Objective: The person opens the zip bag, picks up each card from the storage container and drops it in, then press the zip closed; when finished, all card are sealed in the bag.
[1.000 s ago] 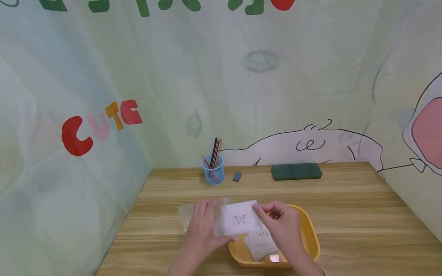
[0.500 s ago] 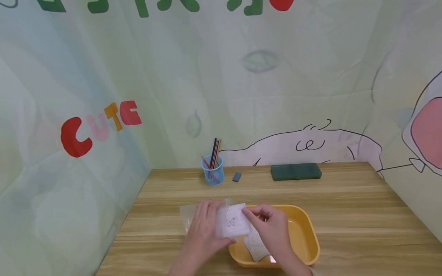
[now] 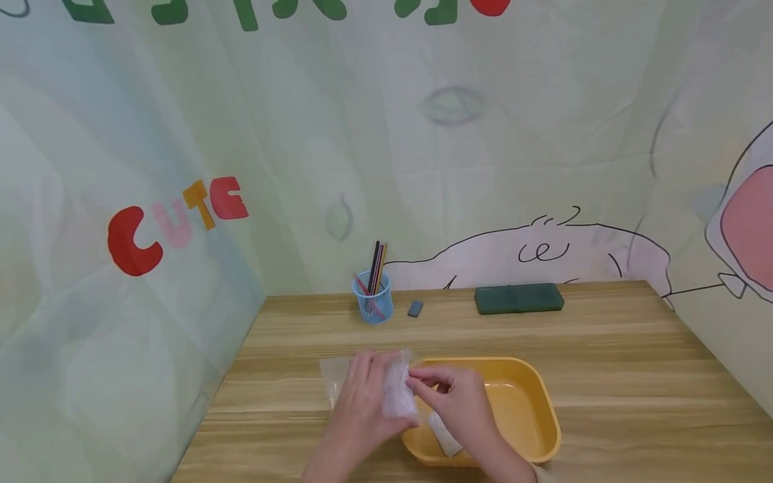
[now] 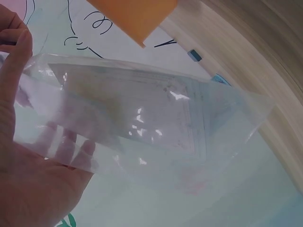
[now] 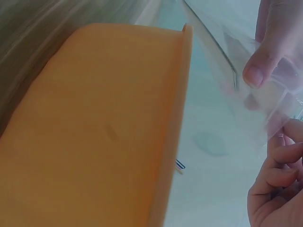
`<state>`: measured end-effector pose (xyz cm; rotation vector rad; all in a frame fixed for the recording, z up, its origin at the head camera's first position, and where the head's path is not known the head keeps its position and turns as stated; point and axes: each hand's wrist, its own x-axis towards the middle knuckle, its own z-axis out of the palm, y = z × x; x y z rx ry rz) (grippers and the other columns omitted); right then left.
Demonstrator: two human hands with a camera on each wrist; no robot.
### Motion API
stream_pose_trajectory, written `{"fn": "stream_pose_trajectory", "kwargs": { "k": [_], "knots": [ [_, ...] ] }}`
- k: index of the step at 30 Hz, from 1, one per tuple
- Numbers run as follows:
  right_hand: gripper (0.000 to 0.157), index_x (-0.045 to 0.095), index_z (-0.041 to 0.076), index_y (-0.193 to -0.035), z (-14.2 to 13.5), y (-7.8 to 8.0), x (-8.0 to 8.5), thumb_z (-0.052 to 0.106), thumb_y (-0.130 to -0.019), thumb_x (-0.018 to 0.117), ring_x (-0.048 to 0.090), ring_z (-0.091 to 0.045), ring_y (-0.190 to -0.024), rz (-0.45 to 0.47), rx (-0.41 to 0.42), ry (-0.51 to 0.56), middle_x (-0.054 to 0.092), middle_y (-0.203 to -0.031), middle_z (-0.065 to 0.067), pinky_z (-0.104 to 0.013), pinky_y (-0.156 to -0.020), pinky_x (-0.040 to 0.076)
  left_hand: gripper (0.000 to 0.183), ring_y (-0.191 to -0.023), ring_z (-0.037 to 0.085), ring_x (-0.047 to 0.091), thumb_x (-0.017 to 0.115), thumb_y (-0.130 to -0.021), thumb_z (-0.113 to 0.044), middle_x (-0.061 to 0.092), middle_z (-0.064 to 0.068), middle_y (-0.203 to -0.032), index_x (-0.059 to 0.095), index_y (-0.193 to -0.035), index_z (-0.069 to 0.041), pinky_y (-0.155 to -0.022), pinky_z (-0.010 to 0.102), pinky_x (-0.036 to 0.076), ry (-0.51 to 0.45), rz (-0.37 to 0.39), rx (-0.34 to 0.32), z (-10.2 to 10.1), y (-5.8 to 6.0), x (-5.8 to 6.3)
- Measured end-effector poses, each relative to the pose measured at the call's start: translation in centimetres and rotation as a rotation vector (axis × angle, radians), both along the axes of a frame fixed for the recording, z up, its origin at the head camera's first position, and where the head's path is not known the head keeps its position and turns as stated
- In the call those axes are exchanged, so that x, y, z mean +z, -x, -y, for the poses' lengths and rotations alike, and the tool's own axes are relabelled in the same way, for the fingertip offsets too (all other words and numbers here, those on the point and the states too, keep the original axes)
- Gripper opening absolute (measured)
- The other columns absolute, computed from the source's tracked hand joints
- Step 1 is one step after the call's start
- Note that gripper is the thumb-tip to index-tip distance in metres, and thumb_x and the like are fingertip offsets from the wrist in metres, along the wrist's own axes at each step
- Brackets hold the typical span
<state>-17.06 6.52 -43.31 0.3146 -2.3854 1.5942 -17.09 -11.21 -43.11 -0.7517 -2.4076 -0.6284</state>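
Observation:
My left hand grips a clear plastic bag by its mouth, thumb low and fingers over the far side. Flat rectangular pieces show through the bag in the left wrist view. At the bag's mouth is a white piece, its face now turned mostly from the head view. My right hand pinches the edge of the bag mouth or of that piece; I cannot tell which. Below the hands, another white piece lies in the yellow tray, partly hidden by my right hand.
At the back of the wooden table stand a blue cup of pencils, a small dark eraser and a dark green case. A printed cloth hangs behind and along the sides.
My right hand has moved left toward my left hand. The white butterfly-printed piece has gone further into the bag and turned, so its butterfly no longer shows.

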Motion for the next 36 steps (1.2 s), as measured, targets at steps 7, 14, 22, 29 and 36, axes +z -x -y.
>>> {"fn": "stream_pose_trajectory", "kwargs": {
  "k": [7,14,22,29,36],
  "knots": [
    [0.013,0.078,0.026,-0.086,0.1,-0.5,0.5,0.038,-0.083,0.074,0.043,0.001,-0.048,-0.082,0.023,-0.219,0.061,-0.069,0.026,-0.019,-0.04,0.038,0.102,-0.107,0.024,0.046,0.093,-0.043,-0.044,0.05,0.008,-0.111,0.051,-0.127,-0.005,-0.09,0.039,0.048,0.018,-0.02,-0.012,-0.2,0.1,-0.2],
    [0.006,0.077,0.028,-0.083,-2.4,-0.2,0.6,0.033,-0.081,0.077,0.043,-0.005,-0.047,-0.047,-0.062,-0.191,0.062,-0.071,0.029,-0.021,-0.04,0.036,0.102,-0.105,0.02,0.047,0.094,-0.041,-0.045,0.05,0.006,-0.111,0.052,-0.125,-0.005,-0.089,0.037,0.049,0.004,0.012,0.033,0.5,0.2,-0.5],
    [0.011,0.076,0.019,-0.09,-6.8,1.0,-1.4,0.02,-0.079,0.08,0.046,-0.01,-0.054,0.09,-0.146,-0.338,0.066,-0.078,0.014,-0.023,-0.049,0.042,0.102,-0.105,0.021,0.047,0.092,-0.042,-0.047,0.05,0.006,-0.112,0.052,-0.126,-0.005,-0.093,0.038,0.048,0.018,0.042,0.098,1.8,0.4,-0.5],
    [0.038,0.07,0.011,-0.105,-8.5,0.8,-4.2,0.026,-0.073,0.084,0.048,-0.014,-0.066,0.211,-0.081,-0.606,0.057,-0.087,0.0,-0.03,-0.056,0.044,0.102,-0.107,0.023,0.047,0.093,-0.042,-0.044,0.05,0.007,-0.113,0.051,-0.126,-0.004,-0.096,0.04,0.045,0.032,0.059,0.112,2.0,0.2,-0.2],
    [0.059,0.062,0.007,-0.117,-9.1,1.2,-6.1,0.029,-0.068,0.086,0.046,-0.02,-0.07,0.319,-0.025,-0.624,0.049,-0.096,-0.011,-0.034,-0.059,0.044,0.103,-0.107,0.021,0.046,0.093,-0.042,-0.044,0.05,0.006,-0.113,0.05,-0.127,-0.005,-0.095,0.038,0.046,0.03,0.066,0.109,2.0,0.0,-0.4]
  ]
}}
